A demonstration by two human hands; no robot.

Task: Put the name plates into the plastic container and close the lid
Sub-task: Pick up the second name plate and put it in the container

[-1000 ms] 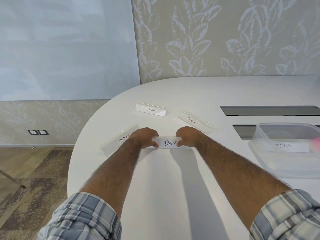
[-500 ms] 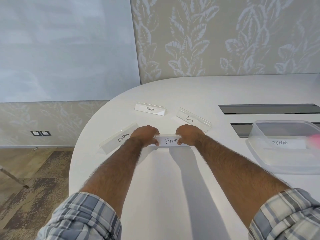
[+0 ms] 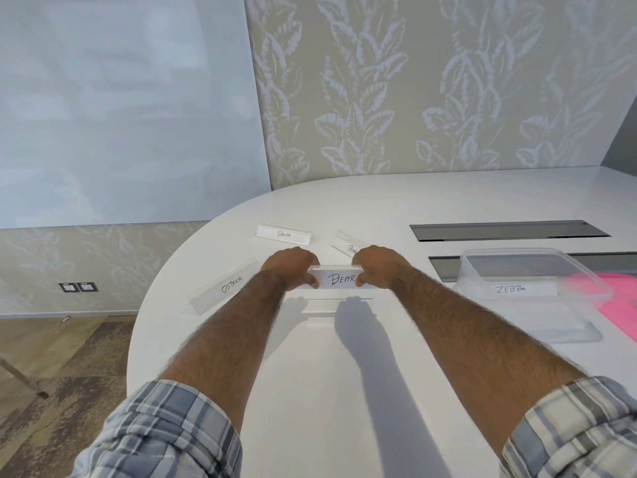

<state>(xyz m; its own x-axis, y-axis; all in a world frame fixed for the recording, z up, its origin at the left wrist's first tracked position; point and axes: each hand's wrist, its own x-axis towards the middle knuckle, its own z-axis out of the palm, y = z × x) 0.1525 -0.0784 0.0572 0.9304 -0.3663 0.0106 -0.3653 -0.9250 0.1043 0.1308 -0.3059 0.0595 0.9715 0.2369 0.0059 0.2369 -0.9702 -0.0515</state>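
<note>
A clear name plate marked BEAR (image 3: 339,279) hangs just above the white table, its shadow on the tabletop below it. My left hand (image 3: 293,269) grips its left end and my right hand (image 3: 379,267) grips its right end. Three more plates rest on the table: OSTRICH (image 3: 227,290) to the left, PANDA (image 3: 284,233) behind, and a third plate (image 3: 346,243) partly hidden by my right hand. The clear plastic container (image 3: 531,267) stands open at the right, with a ZEBRA plate (image 3: 510,289) inside.
A pink lid (image 3: 617,300) lies at the right, against the container. Two dark cable slots (image 3: 506,230) are set in the table behind the container. The rounded table edge (image 3: 144,322) drops to carpeted floor on the left. A patterned wall stands behind.
Both hands have lifted the BEAR plate off the table; its shadow now shows beneath it. The view has shifted, bringing the pink lid into sight.
</note>
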